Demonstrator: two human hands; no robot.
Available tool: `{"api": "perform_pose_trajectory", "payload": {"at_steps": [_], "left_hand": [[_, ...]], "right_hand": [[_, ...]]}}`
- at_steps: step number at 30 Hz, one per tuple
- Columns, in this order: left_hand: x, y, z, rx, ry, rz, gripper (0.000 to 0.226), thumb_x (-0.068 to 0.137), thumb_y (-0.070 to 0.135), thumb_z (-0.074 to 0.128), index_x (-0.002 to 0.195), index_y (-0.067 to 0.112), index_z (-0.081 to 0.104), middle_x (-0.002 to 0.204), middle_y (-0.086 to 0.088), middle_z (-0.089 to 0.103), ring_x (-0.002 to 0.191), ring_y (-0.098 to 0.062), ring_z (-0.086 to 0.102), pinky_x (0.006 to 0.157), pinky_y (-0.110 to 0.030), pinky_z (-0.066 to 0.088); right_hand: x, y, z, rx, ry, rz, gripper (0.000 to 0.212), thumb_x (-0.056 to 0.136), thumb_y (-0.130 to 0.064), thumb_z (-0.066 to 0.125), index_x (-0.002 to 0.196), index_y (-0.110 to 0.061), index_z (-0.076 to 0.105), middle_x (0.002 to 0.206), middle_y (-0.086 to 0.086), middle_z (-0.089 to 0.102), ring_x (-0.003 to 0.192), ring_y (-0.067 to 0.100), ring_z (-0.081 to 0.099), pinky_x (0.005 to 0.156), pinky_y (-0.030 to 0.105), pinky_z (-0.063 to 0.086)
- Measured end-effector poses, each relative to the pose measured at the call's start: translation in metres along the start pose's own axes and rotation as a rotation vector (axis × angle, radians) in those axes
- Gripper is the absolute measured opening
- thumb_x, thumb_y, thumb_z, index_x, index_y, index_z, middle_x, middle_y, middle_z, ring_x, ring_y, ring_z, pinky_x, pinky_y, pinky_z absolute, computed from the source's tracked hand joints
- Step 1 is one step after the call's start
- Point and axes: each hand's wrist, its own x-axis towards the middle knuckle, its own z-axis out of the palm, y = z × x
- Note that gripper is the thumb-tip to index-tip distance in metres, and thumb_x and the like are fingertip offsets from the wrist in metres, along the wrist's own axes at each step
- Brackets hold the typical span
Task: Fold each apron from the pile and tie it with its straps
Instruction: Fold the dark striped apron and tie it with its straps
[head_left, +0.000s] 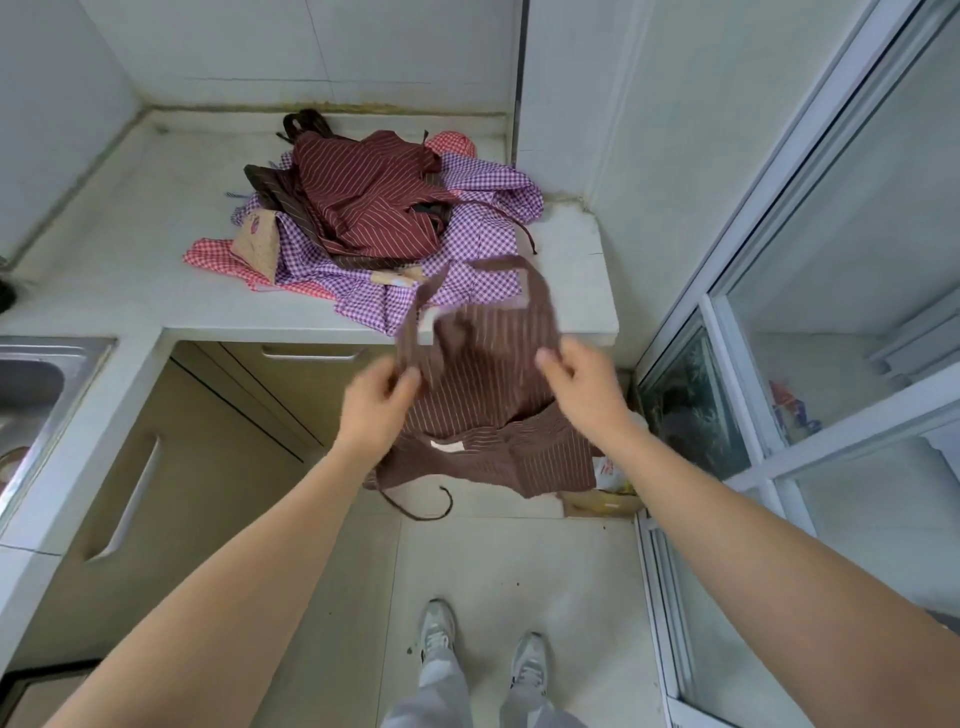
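A brown striped apron (483, 374) hangs in the air in front of the counter edge. My left hand (376, 402) pinches its upper left corner and my right hand (576, 382) pinches its upper right corner. Its neck loop (524, 273) stands up above my hands, blurred. A thin strap (421, 506) dangles from the lower left of the apron. Behind it, on the white counter (130, 234), lies the pile of aprons (374, 208): dark red striped on top, purple checked and red checked beneath.
A steel sink (36, 384) is set into the counter at the left. Beige cabinet doors (208, 457) sit under the counter. A glass sliding door (810, 364) runs along the right. A cardboard box (602, 501) lies on the floor by the door. My shoes (483, 649) stand on the tiled floor.
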Motion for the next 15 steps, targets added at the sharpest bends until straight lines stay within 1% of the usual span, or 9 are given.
{"api": "perform_pose_trajectory", "payload": {"at_steps": [2, 3, 4, 5, 7, 10, 12, 13, 15], "left_hand": [[-0.022, -0.042, 0.013, 0.479, -0.506, -0.323, 0.022, 0.098, 0.024, 0.055, 0.110, 0.005, 0.061, 0.102, -0.013, 0.067, 0.096, -0.028, 0.068, 0.080, -0.036, 0.055], [-0.035, -0.056, 0.013, 0.492, -0.679, -0.612, 0.027, 0.097, 0.019, 0.059, 0.119, 0.003, 0.058, 0.113, -0.015, 0.064, 0.100, -0.030, 0.068, 0.077, -0.031, 0.057], [-0.046, -0.068, 0.011, 0.362, -0.733, -0.817, 0.040, 0.095, 0.015, 0.063, 0.129, 0.000, 0.052, 0.126, -0.018, 0.059, 0.097, -0.031, 0.070, 0.074, -0.030, 0.059], [-0.050, -0.077, 0.009, 0.186, -0.684, -0.905, 0.053, 0.092, 0.013, 0.065, 0.138, -0.002, 0.044, 0.138, -0.020, 0.051, 0.092, -0.031, 0.071, 0.075, -0.031, 0.060], [-0.048, -0.089, 0.003, 0.021, -0.565, -0.943, 0.063, 0.090, 0.012, 0.068, 0.144, -0.001, 0.039, 0.146, -0.019, 0.043, 0.087, -0.028, 0.072, 0.079, -0.036, 0.060], [-0.036, -0.080, -0.004, -0.102, -0.356, -0.820, 0.055, 0.090, 0.015, 0.069, 0.137, -0.001, 0.048, 0.137, -0.016, 0.054, 0.083, -0.021, 0.071, 0.077, -0.038, 0.061], [-0.027, -0.072, -0.010, -0.153, -0.219, -0.769, 0.054, 0.088, 0.017, 0.070, 0.135, 0.000, 0.052, 0.135, -0.014, 0.055, 0.085, -0.020, 0.070, 0.073, -0.033, 0.061], [-0.024, -0.067, -0.012, -0.179, -0.170, -0.731, 0.048, 0.088, 0.017, 0.071, 0.130, -0.002, 0.056, 0.134, -0.013, 0.056, 0.085, -0.020, 0.070, 0.074, -0.030, 0.060], [-0.021, -0.061, -0.013, -0.211, -0.085, -0.624, 0.023, 0.088, 0.012, 0.070, 0.102, -0.004, 0.062, 0.125, -0.016, 0.062, 0.083, -0.018, 0.068, 0.073, -0.024, 0.059]], "right_hand": [[-0.026, 0.021, 0.008, -0.407, -0.675, 0.225, 0.022, 0.098, -0.021, 0.056, 0.091, -0.002, 0.062, 0.071, 0.002, 0.050, 0.075, 0.020, 0.053, 0.071, 0.033, 0.048], [-0.041, 0.032, 0.011, -0.518, -1.016, 0.398, 0.024, 0.099, -0.021, 0.057, 0.107, 0.001, 0.063, 0.077, 0.001, 0.054, 0.086, 0.021, 0.056, 0.081, 0.036, 0.052], [-0.055, 0.042, 0.013, -0.505, -1.238, 0.604, 0.031, 0.099, -0.018, 0.057, 0.121, 0.003, 0.059, 0.088, 0.003, 0.060, 0.097, 0.023, 0.058, 0.086, 0.035, 0.053], [-0.066, 0.050, 0.012, -0.405, -1.320, 0.760, 0.037, 0.098, -0.015, 0.057, 0.131, 0.003, 0.053, 0.103, 0.009, 0.065, 0.107, 0.026, 0.059, 0.089, 0.034, 0.053], [-0.071, 0.059, 0.007, -0.267, -1.168, 0.813, 0.038, 0.097, -0.013, 0.059, 0.132, 0.002, 0.052, 0.127, 0.017, 0.060, 0.118, 0.028, 0.058, 0.088, 0.030, 0.052], [-0.060, 0.063, -0.003, -0.128, -0.845, 0.699, 0.015, 0.098, -0.016, 0.057, 0.108, -0.006, 0.061, 0.114, 0.010, 0.063, 0.107, 0.022, 0.061, 0.080, 0.024, 0.050], [-0.052, 0.063, -0.008, 0.061, -0.668, 0.706, 0.007, 0.097, -0.016, 0.057, 0.102, -0.014, 0.060, 0.106, 0.002, 0.060, 0.104, 0.019, 0.059, 0.087, 0.026, 0.049], [-0.050, 0.064, -0.008, 0.156, -0.600, 0.711, 0.012, 0.096, -0.018, 0.058, 0.108, -0.015, 0.061, 0.109, 0.001, 0.060, 0.107, 0.018, 0.057, 0.091, 0.027, 0.048], [-0.047, 0.067, -0.009, 0.264, -0.503, 0.678, 0.029, 0.095, -0.024, 0.062, 0.119, -0.009, 0.064, 0.119, 0.004, 0.066, 0.111, 0.019, 0.060, 0.094, 0.028, 0.048]]}}
